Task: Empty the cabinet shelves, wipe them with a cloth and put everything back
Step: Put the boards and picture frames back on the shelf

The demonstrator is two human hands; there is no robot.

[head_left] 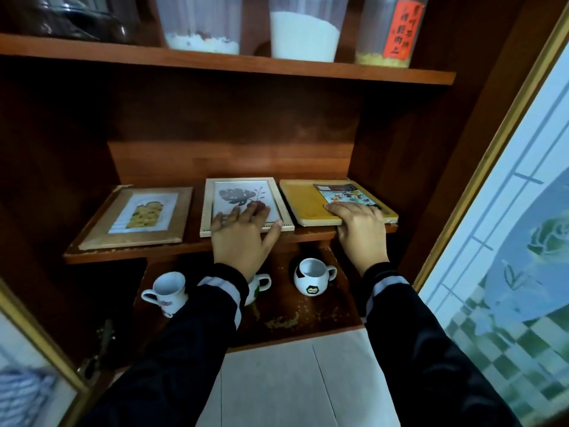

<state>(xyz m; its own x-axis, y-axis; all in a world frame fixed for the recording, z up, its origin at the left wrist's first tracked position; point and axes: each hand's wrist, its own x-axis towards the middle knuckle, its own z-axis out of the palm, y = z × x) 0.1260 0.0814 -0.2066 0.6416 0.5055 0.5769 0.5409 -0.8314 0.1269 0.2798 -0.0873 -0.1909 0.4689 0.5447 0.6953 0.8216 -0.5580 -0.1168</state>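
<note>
Landmark is the leaf frame (243,198), a white frame with a grey leaf print. It lies flat in the middle of the middle shelf (184,251).

There are 3 flat items on that shelf:
- the leaf frame
- 1 brown frame (135,217) just left of the leaf frame, also flat, with a yellow picture in it
- 1 yellow book (304,204) just right of the leaf frame, with 1 sticker sheet (345,192) lying on top of it

My left hand (243,232) rests flat on the near half of the leaf frame. The fingers are spread and straight, and it grips nothing.

My right hand (360,226) is right of the leaf frame, lying over the near edge of the yellow book. Its fingers sit on the cover and touch the sticker sheet's near edge. The thumb is hidden, so I cannot tell whether I am pinching the book or only resting on it.

Both sleeves are dark with white stripes at the cuff.

On the shelf above the leaf frame are 3 clear containers:
- 1 low-filled container (200,26) with white and red bits
- 1 container of white powder (304,35)
- 1 red-labelled container (388,32) with yellow contents

A dark pot (70,20) sits above and well left.

On the shelf below the leaf frame are 3 mugs:
- 1 white mug (167,291) below left
- 1 half-hidden mug (260,283) behind my left sleeve
- 1 football mug (312,275) below right

An open glass door (508,226) is far right of the leaf frame.
</note>
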